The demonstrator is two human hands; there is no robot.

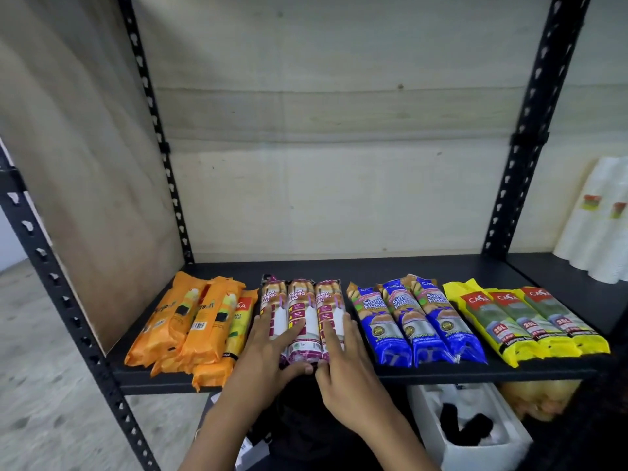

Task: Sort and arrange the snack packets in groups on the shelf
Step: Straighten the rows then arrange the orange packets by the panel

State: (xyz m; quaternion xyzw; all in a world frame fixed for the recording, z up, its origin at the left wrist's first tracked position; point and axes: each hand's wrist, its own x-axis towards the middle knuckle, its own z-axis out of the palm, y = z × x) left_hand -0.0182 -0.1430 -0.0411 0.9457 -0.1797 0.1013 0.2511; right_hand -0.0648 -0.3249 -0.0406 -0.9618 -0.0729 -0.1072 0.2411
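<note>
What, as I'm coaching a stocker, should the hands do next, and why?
Probably move the left hand to straighten the orange packets: the maroon packets under it and the right hand already lie side by side, while the orange ones overlap and jut past the shelf edge.

Orange packets (pixel 185 321), white-maroon packets (pixel 300 311), blue packets (pixel 414 321) and yellow packets (pixel 530 321) with red labels are seen on a black shelf (pixel 424 270).
</note>
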